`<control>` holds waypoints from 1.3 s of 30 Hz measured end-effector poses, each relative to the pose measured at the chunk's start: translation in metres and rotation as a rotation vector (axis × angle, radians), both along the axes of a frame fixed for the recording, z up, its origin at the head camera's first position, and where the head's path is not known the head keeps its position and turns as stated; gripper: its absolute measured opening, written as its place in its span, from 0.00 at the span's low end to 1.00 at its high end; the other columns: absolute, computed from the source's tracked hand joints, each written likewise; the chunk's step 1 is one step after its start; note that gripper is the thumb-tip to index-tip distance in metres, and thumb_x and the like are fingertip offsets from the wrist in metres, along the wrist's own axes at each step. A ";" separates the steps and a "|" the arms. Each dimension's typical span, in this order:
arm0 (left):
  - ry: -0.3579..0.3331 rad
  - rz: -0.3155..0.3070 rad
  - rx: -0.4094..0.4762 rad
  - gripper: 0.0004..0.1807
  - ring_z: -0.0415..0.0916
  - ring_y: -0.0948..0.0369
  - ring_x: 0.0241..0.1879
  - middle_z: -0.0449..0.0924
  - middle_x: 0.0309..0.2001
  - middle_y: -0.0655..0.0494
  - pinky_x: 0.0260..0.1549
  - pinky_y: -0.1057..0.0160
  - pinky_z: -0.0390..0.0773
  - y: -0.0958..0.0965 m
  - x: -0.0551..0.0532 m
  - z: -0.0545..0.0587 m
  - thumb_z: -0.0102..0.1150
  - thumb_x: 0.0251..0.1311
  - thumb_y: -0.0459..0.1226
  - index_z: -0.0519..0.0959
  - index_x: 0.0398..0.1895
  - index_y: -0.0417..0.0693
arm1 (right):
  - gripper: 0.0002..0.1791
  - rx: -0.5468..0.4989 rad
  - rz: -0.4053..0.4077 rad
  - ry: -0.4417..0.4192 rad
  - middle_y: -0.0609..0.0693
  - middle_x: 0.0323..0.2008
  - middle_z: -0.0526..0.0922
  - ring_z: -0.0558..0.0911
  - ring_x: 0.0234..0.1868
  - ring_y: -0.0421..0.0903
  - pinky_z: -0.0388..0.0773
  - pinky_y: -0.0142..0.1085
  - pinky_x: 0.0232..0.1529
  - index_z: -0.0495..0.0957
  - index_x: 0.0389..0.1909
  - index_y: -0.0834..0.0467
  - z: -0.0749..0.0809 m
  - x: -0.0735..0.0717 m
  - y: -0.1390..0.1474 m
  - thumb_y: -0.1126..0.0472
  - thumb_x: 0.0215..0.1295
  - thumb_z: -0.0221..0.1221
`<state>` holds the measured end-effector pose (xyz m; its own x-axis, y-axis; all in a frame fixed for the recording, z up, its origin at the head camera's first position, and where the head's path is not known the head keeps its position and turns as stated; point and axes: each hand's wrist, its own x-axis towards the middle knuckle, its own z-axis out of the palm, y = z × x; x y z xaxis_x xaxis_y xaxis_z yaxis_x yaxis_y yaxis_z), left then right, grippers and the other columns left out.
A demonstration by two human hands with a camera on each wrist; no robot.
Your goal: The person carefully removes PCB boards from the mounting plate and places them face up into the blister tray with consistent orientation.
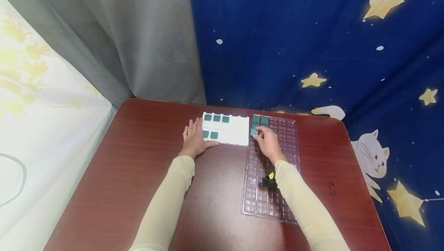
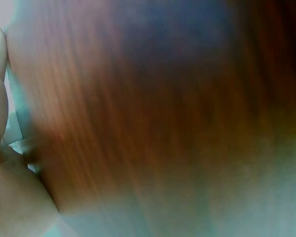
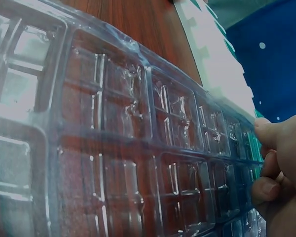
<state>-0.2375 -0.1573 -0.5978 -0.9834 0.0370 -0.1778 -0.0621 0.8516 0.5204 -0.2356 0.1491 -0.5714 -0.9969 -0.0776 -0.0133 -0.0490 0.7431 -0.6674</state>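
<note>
A white tray (image 1: pixel 239 130) lies at the far side of the table, with several green square pieces (image 1: pixel 216 118) in its left part. My left hand (image 1: pixel 195 138) rests at the tray's left end, fingers straight and thumb along the near edge. In the left wrist view only part of that hand (image 2: pixel 12 192) shows, at the left border. My right hand (image 1: pixel 268 143) pinches a green square piece (image 1: pixel 254 132) over the far left corner of a clear plastic blister tray (image 1: pixel 256 189). Other green squares (image 1: pixel 264 120) sit in that tray's far pockets. In the right wrist view, curled fingers partly hide the green.
A small black object with a yellow mark (image 1: pixel 270 179) is by my right wrist, above the blister tray. The reddish-brown table (image 1: pixel 145 143) meets grey and blue curtains (image 1: pixel 277 50) at the back. White cloth (image 1: pixel 41 127) hangs on the left.
</note>
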 end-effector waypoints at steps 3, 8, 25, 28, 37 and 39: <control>0.005 -0.001 -0.003 0.76 0.25 0.48 0.84 0.34 0.85 0.50 0.80 0.41 0.32 0.000 0.000 -0.002 0.73 0.43 0.69 0.36 0.84 0.49 | 0.20 0.005 0.000 -0.004 0.53 0.34 0.77 0.72 0.29 0.46 0.72 0.38 0.36 0.77 0.63 0.58 -0.002 0.000 0.002 0.58 0.73 0.61; 0.004 0.003 0.010 0.75 0.25 0.48 0.84 0.34 0.85 0.51 0.80 0.41 0.31 0.000 0.000 -0.002 0.74 0.43 0.68 0.36 0.84 0.49 | 0.20 0.002 -0.010 0.002 0.53 0.34 0.78 0.73 0.29 0.46 0.73 0.38 0.36 0.78 0.63 0.59 -0.007 0.000 0.003 0.58 0.73 0.61; 0.004 0.006 0.014 0.75 0.25 0.49 0.84 0.34 0.85 0.52 0.80 0.41 0.31 0.000 -0.001 -0.001 0.74 0.42 0.68 0.36 0.84 0.51 | 0.22 0.024 -0.026 -0.019 0.55 0.36 0.80 0.75 0.30 0.46 0.76 0.41 0.39 0.76 0.65 0.59 -0.010 -0.001 0.002 0.58 0.74 0.60; 0.005 0.003 0.012 0.75 0.25 0.49 0.84 0.35 0.85 0.52 0.80 0.40 0.31 0.000 -0.001 -0.001 0.74 0.43 0.68 0.36 0.84 0.50 | 0.22 0.029 -0.018 -0.013 0.55 0.36 0.80 0.75 0.31 0.46 0.77 0.42 0.41 0.76 0.65 0.60 -0.009 -0.001 0.002 0.58 0.73 0.60; -0.008 0.010 0.018 0.75 0.24 0.49 0.84 0.34 0.85 0.52 0.80 0.41 0.30 0.000 0.000 0.000 0.74 0.43 0.67 0.36 0.84 0.50 | 0.23 0.052 -0.008 -0.004 0.55 0.35 0.81 0.76 0.31 0.46 0.77 0.43 0.42 0.76 0.65 0.61 -0.010 -0.001 0.001 0.59 0.73 0.61; -0.006 0.011 0.016 0.75 0.25 0.49 0.84 0.34 0.85 0.52 0.80 0.41 0.30 0.001 0.000 0.001 0.74 0.43 0.67 0.36 0.84 0.50 | 0.23 0.051 -0.006 -0.003 0.55 0.35 0.81 0.76 0.31 0.46 0.77 0.44 0.42 0.76 0.65 0.61 -0.010 -0.001 0.002 0.59 0.73 0.61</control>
<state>-0.2376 -0.1565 -0.5971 -0.9827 0.0290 -0.1828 -0.0745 0.8423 0.5339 -0.2362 0.1506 -0.5809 -0.9973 -0.0709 -0.0195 -0.0429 0.7764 -0.6287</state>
